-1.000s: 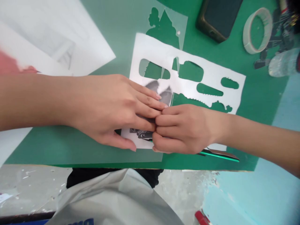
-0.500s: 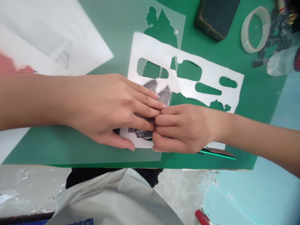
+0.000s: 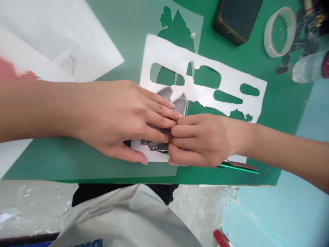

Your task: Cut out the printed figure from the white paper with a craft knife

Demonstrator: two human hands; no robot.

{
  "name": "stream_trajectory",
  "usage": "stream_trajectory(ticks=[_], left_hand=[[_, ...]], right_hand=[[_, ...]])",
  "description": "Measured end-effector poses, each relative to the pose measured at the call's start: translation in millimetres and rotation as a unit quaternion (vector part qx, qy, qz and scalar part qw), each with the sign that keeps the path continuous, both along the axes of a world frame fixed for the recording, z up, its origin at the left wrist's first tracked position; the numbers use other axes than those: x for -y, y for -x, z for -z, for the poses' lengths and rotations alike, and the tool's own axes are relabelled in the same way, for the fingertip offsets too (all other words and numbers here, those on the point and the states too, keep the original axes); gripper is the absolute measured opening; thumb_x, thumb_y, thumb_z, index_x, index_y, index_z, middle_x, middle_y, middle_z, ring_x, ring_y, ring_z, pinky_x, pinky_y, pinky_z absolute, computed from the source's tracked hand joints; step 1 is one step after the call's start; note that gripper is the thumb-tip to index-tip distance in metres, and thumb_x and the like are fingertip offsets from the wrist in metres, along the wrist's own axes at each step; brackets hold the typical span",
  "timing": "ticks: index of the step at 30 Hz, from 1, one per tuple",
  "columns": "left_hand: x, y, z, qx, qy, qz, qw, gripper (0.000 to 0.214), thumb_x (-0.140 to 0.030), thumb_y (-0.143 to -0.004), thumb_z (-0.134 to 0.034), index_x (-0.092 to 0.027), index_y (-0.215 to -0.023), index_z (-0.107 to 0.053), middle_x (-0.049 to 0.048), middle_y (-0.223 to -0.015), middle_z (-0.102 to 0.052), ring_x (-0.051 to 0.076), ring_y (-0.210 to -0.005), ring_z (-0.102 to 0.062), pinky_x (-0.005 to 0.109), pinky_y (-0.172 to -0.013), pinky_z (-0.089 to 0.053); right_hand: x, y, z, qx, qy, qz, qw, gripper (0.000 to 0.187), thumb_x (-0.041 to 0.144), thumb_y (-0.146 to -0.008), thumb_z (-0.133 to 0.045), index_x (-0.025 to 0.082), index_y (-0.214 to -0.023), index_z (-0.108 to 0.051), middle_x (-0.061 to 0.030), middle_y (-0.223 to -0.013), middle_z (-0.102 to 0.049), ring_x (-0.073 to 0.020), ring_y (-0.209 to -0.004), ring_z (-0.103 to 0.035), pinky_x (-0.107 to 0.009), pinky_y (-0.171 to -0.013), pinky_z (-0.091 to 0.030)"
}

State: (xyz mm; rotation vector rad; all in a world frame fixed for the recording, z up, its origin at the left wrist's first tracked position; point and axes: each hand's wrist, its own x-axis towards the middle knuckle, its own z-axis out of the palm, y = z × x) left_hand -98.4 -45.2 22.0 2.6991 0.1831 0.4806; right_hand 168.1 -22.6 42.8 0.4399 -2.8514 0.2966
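My left hand (image 3: 123, 116) lies flat on a white cut-out sheet (image 3: 203, 58) and its dark printed picture (image 3: 155, 145), fingers stretched to the right. My right hand (image 3: 200, 139) is closed, its curled fingertips touching the left fingertips over the picture. Whatever the right fingers pinch is hidden. A slim green-and-black tool (image 3: 240, 167) shows beyond the right hand's lower edge, and a thin dark tip shows left of its fingers. I cannot tell whether the hand grips this tool. Grey shapes (image 3: 180, 102) show just above my left fingertips. Several openings in the sheet reveal the green mat.
A translucent sheet (image 3: 151, 169) lies on the green mat (image 3: 275, 103). At the upper right are a phone (image 3: 238, 20), a tape roll (image 3: 269, 32), dark paper pieces (image 3: 284, 65) and a clear bottle (image 3: 305, 67). White paper (image 3: 97, 44) covers the upper left.
Hardly anything differs. My right hand has shifted very slightly, still against the left fingertips. My left hand keeps its place on the sheet.
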Motion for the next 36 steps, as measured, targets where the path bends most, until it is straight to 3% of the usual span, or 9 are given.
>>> stream_trajectory(ticks=[7,15,21,36], left_hand=[[-0.3,0.0,-0.6,-0.002,0.000,0.002,1.000,0.047,-0.054,-0.109,-0.057,-0.021,-0.139,-0.073,-0.0005,-0.150,-0.071,0.022,-0.148,-0.061,0.038,-0.136,-0.038],[-0.5,-1.2,0.1,-0.005,-0.001,0.002,1.000,0.048,-0.056,-0.110,-0.054,-0.022,-0.139,-0.074,-0.0023,-0.150,-0.071,0.019,-0.149,-0.060,0.032,-0.140,-0.028],[-0.2,-1.0,-0.4,0.002,0.004,0.002,1.000,0.050,-0.054,-0.108,-0.059,-0.020,-0.142,-0.072,0.0001,-0.152,-0.068,0.022,-0.149,-0.060,0.037,-0.137,-0.037],[-0.3,-1.0,-0.2,-0.004,0.001,0.001,1.000,0.053,-0.056,-0.109,-0.056,-0.020,-0.145,-0.070,0.0002,-0.156,-0.065,0.021,-0.151,-0.058,0.036,-0.137,-0.036]], right_hand=[[2.7,-2.4,-1.7,0.008,0.007,0.022,1.000,0.024,0.026,-0.111,-0.061,0.021,-0.088,-0.061,0.0036,-0.067,-0.049,-0.0177,-0.072,-0.046,-0.032,-0.072,-0.047],[1.9,-2.8,-1.5,0.006,-0.016,0.013,1.000,0.022,0.028,-0.110,-0.062,0.022,-0.089,-0.060,0.0040,-0.068,-0.048,-0.0175,-0.072,-0.045,-0.031,-0.071,-0.046],[1.6,-3.9,-2.5,0.006,-0.004,0.017,1.000,0.022,0.025,-0.109,-0.062,0.021,-0.088,-0.061,0.0036,-0.067,-0.047,-0.0178,-0.072,-0.045,-0.031,-0.070,-0.047],[0.8,-6.4,-1.9,0.007,-0.002,0.011,1.000,0.022,0.026,-0.110,-0.062,0.021,-0.088,-0.061,0.0037,-0.067,-0.047,-0.0177,-0.072,-0.044,-0.031,-0.070,-0.047]])
